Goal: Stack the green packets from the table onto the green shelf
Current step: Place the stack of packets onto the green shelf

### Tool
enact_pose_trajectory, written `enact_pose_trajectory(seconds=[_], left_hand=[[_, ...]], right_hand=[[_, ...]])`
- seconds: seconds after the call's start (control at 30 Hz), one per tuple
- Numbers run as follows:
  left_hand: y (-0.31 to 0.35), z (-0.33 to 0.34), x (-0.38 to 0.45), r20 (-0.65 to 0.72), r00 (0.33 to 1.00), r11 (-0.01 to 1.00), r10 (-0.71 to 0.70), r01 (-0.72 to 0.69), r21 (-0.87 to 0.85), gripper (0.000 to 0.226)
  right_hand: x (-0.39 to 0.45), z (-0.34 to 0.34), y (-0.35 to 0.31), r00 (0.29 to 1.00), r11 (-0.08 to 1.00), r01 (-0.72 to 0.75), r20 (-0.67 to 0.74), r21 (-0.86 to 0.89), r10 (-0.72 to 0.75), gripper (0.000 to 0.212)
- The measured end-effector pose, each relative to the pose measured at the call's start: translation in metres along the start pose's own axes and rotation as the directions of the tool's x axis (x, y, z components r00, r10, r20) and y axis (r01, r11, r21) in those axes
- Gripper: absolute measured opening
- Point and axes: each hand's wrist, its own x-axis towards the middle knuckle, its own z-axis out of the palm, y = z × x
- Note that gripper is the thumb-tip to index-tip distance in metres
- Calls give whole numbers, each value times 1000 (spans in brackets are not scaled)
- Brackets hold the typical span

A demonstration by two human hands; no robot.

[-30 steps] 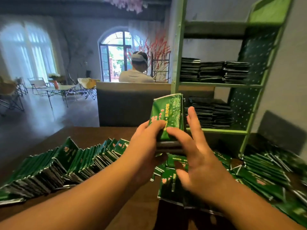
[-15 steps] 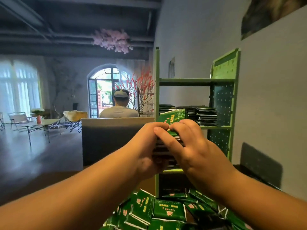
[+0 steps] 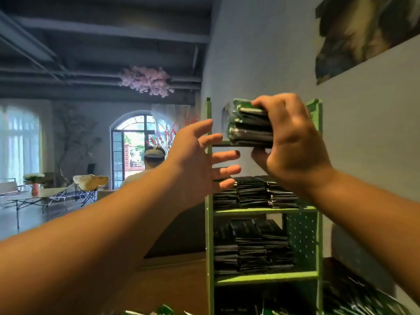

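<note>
My right hand (image 3: 293, 144) grips a thick stack of green packets (image 3: 250, 125), raised in front of the top level of the green shelf (image 3: 209, 223). Fingers lie over the stack's top and the thumb is under it. My left hand (image 3: 200, 162) hangs beside the stack with fingers spread, holding nothing, just left of the shelf's front post. Rows of stacked packets fill the middle level (image 3: 254, 193) and the lower level (image 3: 252, 246). A few loose packets (image 3: 354, 301) on the table show at the bottom right.
A grey wall with a picture (image 3: 363, 35) stands right behind the shelf. A person (image 3: 154, 160) sits behind a grey partition to the left. Chairs and a folding table (image 3: 45, 192) stand farther back in the room.
Both hands held the stack low over the table, then lifted it. Now only my right hand holds it, up at the top level; my left hand has let go and opened.
</note>
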Motion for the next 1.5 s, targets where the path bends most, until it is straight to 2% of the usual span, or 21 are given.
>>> enact_pose_trajectory(seconds=[0.13,0.23,0.43,0.7,0.8,0.97,1.1,1.33,1.5], left_hand=[[11,-6,15,-45,998,997,36,-33,73,49],[12,-13,20,-58,998,994,30,-23,107,48],[14,-32,29,-75,997,989,20,-8,149,46],[14,-49,31,-79,996,993,35,-25,116,54],[12,-57,30,-74,997,994,26,-18,111,58],[6,-63,30,-61,998,998,-24,27,52,78],[5,-62,26,0,999,998,-35,35,43,86],[9,-57,22,44,999,997,-11,8,77,84],[4,-57,22,25,1000,997,-14,12,79,83]], right_hand=[[37,26,19,992,993,-121,17,-4,121,74],[53,50,30,968,977,-214,130,-6,213,75],[67,96,47,908,950,-312,295,0,298,76],[87,123,58,848,918,-390,417,75,326,73],[93,126,61,814,890,-435,483,137,324,78],[95,125,67,748,789,-537,600,299,282,78],[93,120,69,641,611,-686,725,395,252,70],[92,122,73,594,509,-752,766,419,247,63],[89,123,68,645,641,-676,713,364,275,65]])
